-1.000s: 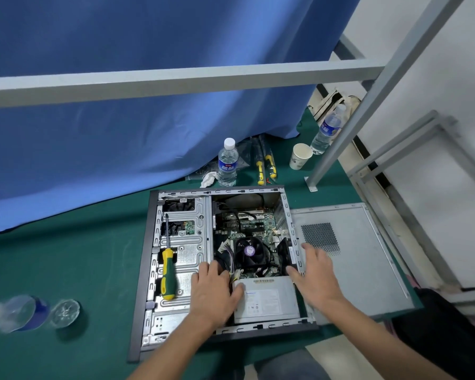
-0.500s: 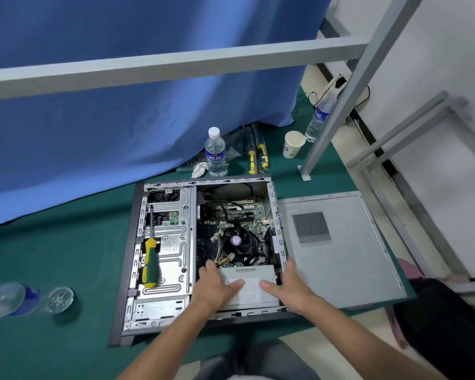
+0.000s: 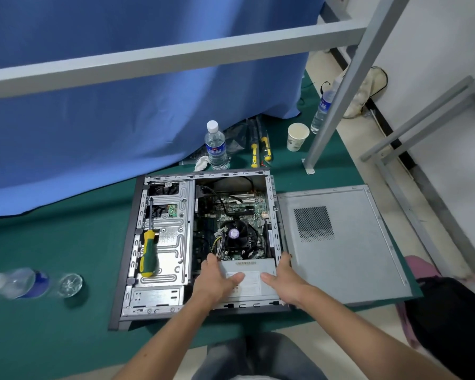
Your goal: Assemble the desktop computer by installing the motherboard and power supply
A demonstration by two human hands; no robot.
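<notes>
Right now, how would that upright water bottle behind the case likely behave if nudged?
The water bottle is tall and narrow, so it would probably tip. It looks nearly full, so likely heavy enough to resist a light nudge. Once down, its round body would probably roll.

A green-covered tabletop (image 3: pixel 66 242) carries an open computer case (image 3: pixel 126 272) lying on its side, with its grey side panel (image 3: pixel 348 256) flat just to the right. Behind the case stand a water bottle (image 3: pixel 215 146), a crumpled tissue (image 3: pixel 201 163), two yellow-handled tools (image 3: pixel 259 152) and a paper cup (image 3: pixel 297 137). Another bottle (image 3: pixel 14 282) lies at the left edge.
</notes>
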